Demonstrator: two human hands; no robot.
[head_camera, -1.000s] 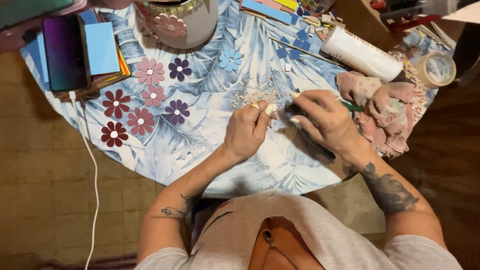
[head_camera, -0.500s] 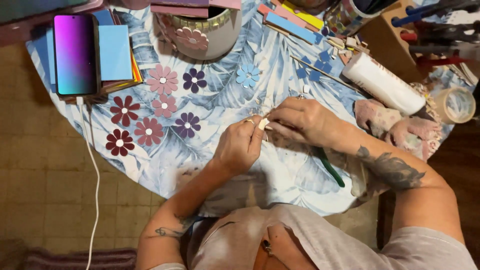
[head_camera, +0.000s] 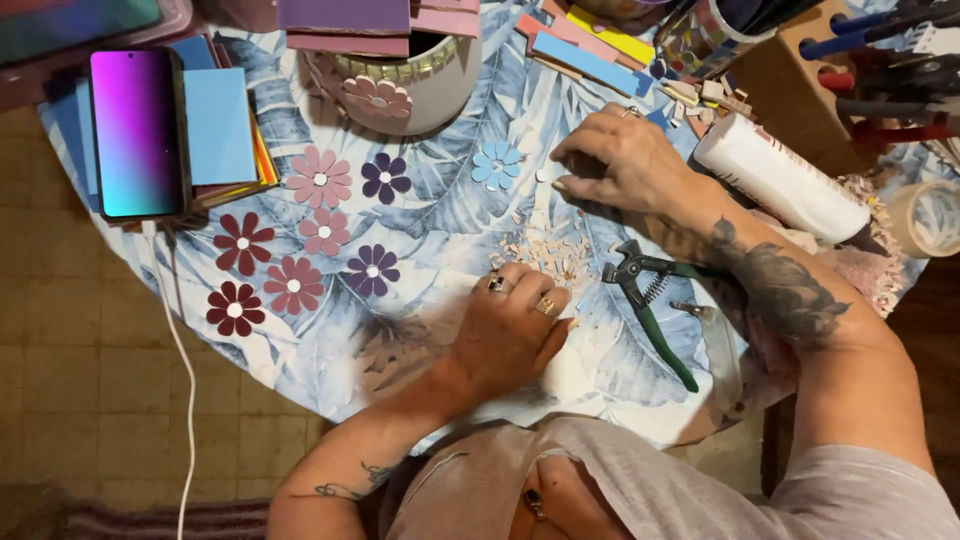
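Resting open-palmed, left hand (head_camera: 512, 330) covers pale chips (head_camera: 548, 252); right hand (head_camera: 622, 160), fingers loosely curled, empty, near white tube (head_camera: 780, 178).

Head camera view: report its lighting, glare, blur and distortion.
Head view: light is soft and even over the round leaf-print table, with faint shadows under the left hand and right hand; the glowing purple-to-teal phone screen is the brightest patch, without harsh glare; the green-handled nippers look sharp; the wide lens bows the edges, and the corners fall darker.
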